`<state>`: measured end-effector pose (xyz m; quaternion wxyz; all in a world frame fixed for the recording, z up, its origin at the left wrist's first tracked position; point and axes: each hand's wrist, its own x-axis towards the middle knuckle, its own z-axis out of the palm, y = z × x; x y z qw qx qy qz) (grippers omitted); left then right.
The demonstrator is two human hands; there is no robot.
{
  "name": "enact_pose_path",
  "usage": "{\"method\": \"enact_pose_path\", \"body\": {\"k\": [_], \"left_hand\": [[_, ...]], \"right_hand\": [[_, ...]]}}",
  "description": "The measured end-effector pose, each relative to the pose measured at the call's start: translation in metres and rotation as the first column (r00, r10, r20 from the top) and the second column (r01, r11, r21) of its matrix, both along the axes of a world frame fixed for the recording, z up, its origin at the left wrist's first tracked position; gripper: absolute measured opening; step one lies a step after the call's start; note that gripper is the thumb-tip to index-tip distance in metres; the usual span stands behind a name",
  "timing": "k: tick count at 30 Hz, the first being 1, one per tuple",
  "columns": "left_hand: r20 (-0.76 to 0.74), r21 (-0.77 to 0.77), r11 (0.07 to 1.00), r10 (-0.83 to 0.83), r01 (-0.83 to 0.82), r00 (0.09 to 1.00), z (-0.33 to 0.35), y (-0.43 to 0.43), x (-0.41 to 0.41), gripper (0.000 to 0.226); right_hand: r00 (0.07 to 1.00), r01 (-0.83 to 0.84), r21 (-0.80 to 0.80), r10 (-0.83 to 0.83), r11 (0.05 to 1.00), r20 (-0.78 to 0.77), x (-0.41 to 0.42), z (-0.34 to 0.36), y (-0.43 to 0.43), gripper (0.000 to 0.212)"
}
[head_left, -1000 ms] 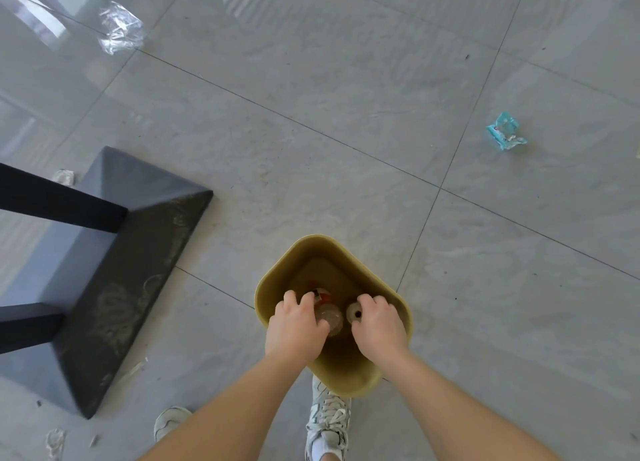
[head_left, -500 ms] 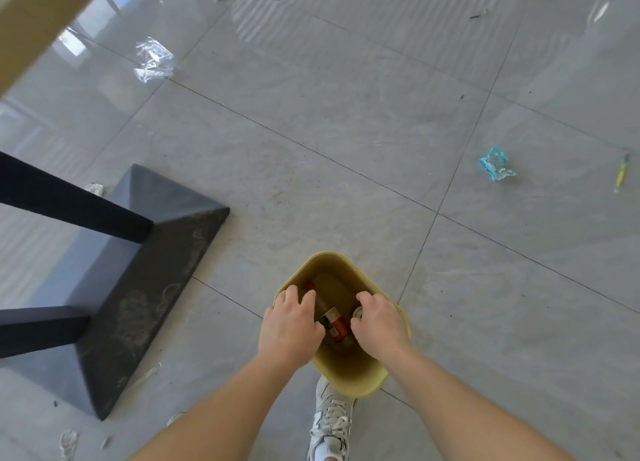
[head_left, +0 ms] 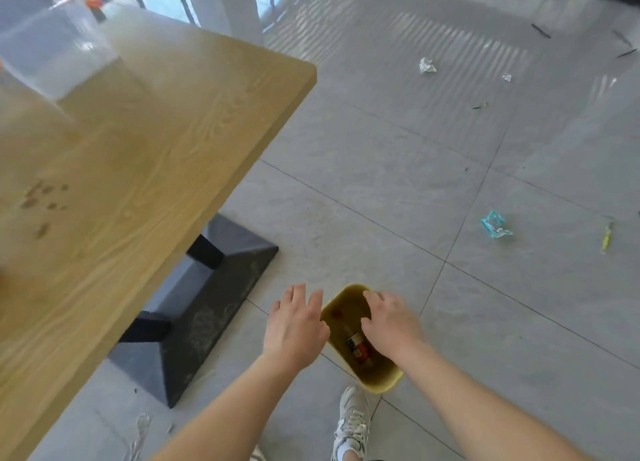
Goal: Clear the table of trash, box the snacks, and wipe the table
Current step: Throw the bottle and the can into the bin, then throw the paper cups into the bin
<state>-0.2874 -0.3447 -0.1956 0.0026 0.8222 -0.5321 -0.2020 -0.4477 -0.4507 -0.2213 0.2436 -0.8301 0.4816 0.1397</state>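
A yellow trash bin (head_left: 379, 381) stands on the grey tiled floor in front of my feet. Inside it lies a bottle with a red label (head_left: 360, 348). My left hand (head_left: 294, 325) hovers just left of the bin's rim, fingers spread and holding nothing. My right hand (head_left: 389, 324) hangs over the bin's opening, fingers relaxed and empty. The wooden table (head_left: 145, 156) fills the left of the view, with dark stains (head_left: 41, 197) on its top and a clear plastic box (head_left: 45, 41) at its far end.
The table's black base (head_left: 204, 308) sits on the floor left of the bin. Litter lies on the floor: a blue wrapper (head_left: 496, 224), a yellow pen (head_left: 606, 239), crumpled white paper (head_left: 427, 66). My white sneaker (head_left: 351, 422) is below the bin.
My hands have let go of the bottles and risen out of the bin with fingers spread. My head has lifted, bringing the table top into view.
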Motion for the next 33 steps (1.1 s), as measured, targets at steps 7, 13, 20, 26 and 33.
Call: {"method": "enact_pose_path", "body": {"k": [7, 13, 20, 26, 33], "left_hand": [[0.036, -0.129, 0.988, 0.095, -0.09, 0.995, 0.097, 0.036, 0.016, 0.056], [0.151, -0.219, 0.961, 0.202, -0.166, 0.968, 0.161, 0.073, 0.04, 0.062], [0.207, -0.265, 0.916, 0.361, -0.303, 0.91, 0.204, 0.131, 0.081, 0.064], [0.231, -0.284, 0.847, 0.515, -0.449, 0.825, 0.224, 0.19, 0.117, 0.065], [0.235, -0.298, 0.729, 0.682, -0.616, 0.693, 0.239, 0.264, 0.15, 0.065]], "right_hand": [[0.992, -0.123, -0.086, 0.125, 0.989, 0.021, 0.027, 0.102, 0.013, 0.035], [0.96, -0.232, -0.193, 0.256, 0.953, 0.112, 0.066, 0.167, 0.015, 0.049], [0.868, -0.376, -0.322, 0.452, 0.868, 0.204, 0.128, 0.23, 0.033, 0.038], [0.787, -0.479, -0.335, 0.566, 0.812, 0.246, 0.187, 0.259, 0.07, 0.044], [0.674, -0.604, -0.339, 0.689, 0.722, 0.266, 0.254, 0.277, 0.13, 0.051]]}}
